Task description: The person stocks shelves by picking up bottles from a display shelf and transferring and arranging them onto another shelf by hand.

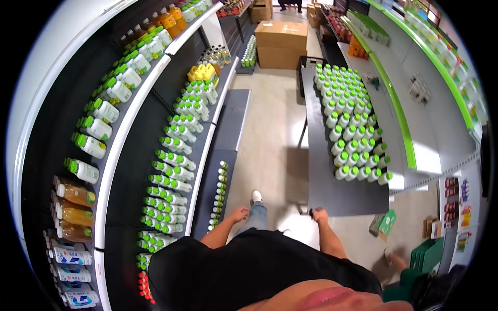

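Note:
My left hand (239, 214) hangs low beside my leg, its fingers loosely bent with nothing visible in them. It is nearest to the lower shelf (232, 119) on the left. My right hand (319, 214) is closed at the near left corner of a dark table (345, 199). A small black thing shows at its fingers; I cannot tell whether it is a held object or part of the table. On this table stand many white bottles with green caps (348, 135), upright in close rows.
Shelves on the left carry more green-capped bottles (168, 184), juice bottles (75, 212) and yellow bottles (203, 72). Cardboard boxes (281, 44) stand at the aisle's far end. A green carton (384, 224) lies on the floor at right. Another person's leg (397, 259) shows at lower right.

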A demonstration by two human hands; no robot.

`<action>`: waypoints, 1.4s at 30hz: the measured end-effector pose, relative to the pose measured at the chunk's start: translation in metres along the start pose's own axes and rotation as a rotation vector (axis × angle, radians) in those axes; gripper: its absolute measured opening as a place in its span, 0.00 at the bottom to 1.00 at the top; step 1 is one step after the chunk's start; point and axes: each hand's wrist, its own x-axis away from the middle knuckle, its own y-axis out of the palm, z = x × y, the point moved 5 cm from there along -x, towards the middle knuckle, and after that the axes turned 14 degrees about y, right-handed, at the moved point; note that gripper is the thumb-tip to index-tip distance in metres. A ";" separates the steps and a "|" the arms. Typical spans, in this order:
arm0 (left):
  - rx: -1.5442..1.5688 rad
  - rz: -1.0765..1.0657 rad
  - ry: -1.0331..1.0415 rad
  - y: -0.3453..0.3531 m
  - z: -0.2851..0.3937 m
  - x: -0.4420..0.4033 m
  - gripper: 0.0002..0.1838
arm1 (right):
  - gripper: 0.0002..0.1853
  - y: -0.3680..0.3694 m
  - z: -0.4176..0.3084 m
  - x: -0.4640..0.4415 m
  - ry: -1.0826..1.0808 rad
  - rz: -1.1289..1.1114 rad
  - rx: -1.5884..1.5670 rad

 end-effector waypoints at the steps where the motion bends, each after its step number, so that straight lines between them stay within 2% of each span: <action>1: 0.005 -0.018 -0.059 -0.008 0.000 -0.001 0.17 | 0.20 -0.024 -0.021 0.019 0.084 -0.057 0.125; 2: 0.004 -0.040 -0.118 -0.020 0.001 -0.003 0.17 | 0.19 -0.029 -0.029 0.023 0.190 -0.162 0.130; 3: -0.067 -0.042 -0.222 -0.033 -0.006 -0.004 0.18 | 0.19 -0.030 -0.028 0.023 0.343 -0.139 0.085; 4: -0.144 -0.187 -0.160 -0.048 -0.028 -0.020 0.20 | 0.19 -0.034 -0.035 0.029 0.316 -0.062 0.020; 5: -0.159 -0.043 -0.369 -0.062 -0.031 -0.016 0.22 | 0.20 0.002 -0.008 -0.005 0.318 -0.012 0.008; 8: -0.137 -0.077 -0.527 -0.096 -0.007 -0.022 0.25 | 0.27 -0.014 -0.029 0.019 0.278 0.009 0.056; 10: -0.223 -0.284 -0.563 -0.104 0.006 -0.042 0.21 | 0.31 -0.011 -0.027 0.018 0.356 -0.054 0.055; 11: -0.268 -0.382 -0.578 -0.109 0.015 -0.060 0.20 | 0.27 -0.022 -0.039 0.028 0.471 -0.015 -0.027; 14: -0.804 -0.647 0.367 -0.124 0.066 -0.141 0.17 | 0.27 -0.028 -0.051 0.029 0.681 0.014 -0.098; 16: -0.492 -0.496 0.002 -0.141 0.068 -0.201 0.16 | 0.28 -0.035 -0.068 0.033 0.775 -0.021 -0.145; 17: -0.324 -0.396 -0.132 -0.149 0.059 -0.235 0.17 | 0.28 -0.034 -0.070 0.030 0.796 -0.022 -0.157; 18: -0.242 -0.350 -0.167 -0.147 0.070 -0.266 0.17 | 0.28 -0.027 -0.069 0.024 0.807 -0.024 -0.133; 22: -0.187 -0.360 -0.040 -0.132 0.123 -0.379 0.13 | 0.27 0.019 -0.044 -0.014 0.801 -0.153 0.016; 25: -0.185 -0.297 -0.005 -0.113 0.168 -0.427 0.14 | 0.29 -0.007 -0.078 0.000 0.900 -0.145 -0.007; 27: -0.115 -0.329 0.028 -0.100 0.190 -0.463 0.15 | 0.23 -0.021 -0.101 -0.004 0.978 -0.189 -0.019; 28: -0.107 -0.358 0.033 -0.094 0.199 -0.473 0.15 | 0.20 0.021 -0.067 -0.043 0.867 -0.179 0.133; 29: -0.103 -0.384 0.033 -0.095 0.203 -0.481 0.15 | 0.19 0.025 -0.080 -0.061 0.782 -0.247 0.117; 32: -0.222 -0.491 -0.179 -0.114 0.193 -0.506 0.15 | 0.16 0.004 -0.133 -0.113 0.505 -0.448 0.087; 34: -0.297 -0.589 -0.199 -0.147 0.199 -0.517 0.15 | 0.14 -0.008 -0.174 -0.136 0.317 -0.601 0.077; 35: -0.334 -0.644 -0.205 -0.161 0.203 -0.528 0.16 | 0.10 -0.012 -0.204 -0.160 0.596 -0.686 -0.281; 36: -0.149 -0.651 -0.104 -0.179 0.209 -0.538 0.17 | 0.07 -0.016 -0.233 -0.184 0.892 -0.679 -0.632; 37: -0.576 -0.590 -0.120 -0.196 0.250 -0.542 0.18 | 0.21 0.006 -0.255 -0.255 0.499 -0.695 -0.376; 38: -0.496 -0.512 -0.156 -0.217 0.250 -0.556 0.17 | 0.25 -0.024 -0.312 -0.274 0.424 -0.842 -0.370; 39: -0.447 -0.408 -0.215 -0.237 0.255 -0.575 0.17 | 0.28 -0.039 -0.352 -0.313 0.238 -0.616 -0.333; 40: -0.400 -0.304 -0.278 -0.258 0.258 -0.591 0.16 | 0.26 -0.041 -0.392 -0.354 0.064 -0.602 -0.319; 41: -0.393 -0.191 -0.135 -0.275 0.256 -0.612 0.14 | 0.19 -0.057 -0.434 -0.378 -0.072 -0.452 -0.139; 42: -0.404 -0.169 -0.160 -0.286 0.269 -0.624 0.13 | 0.16 -0.067 -0.464 -0.399 0.016 -0.388 -0.223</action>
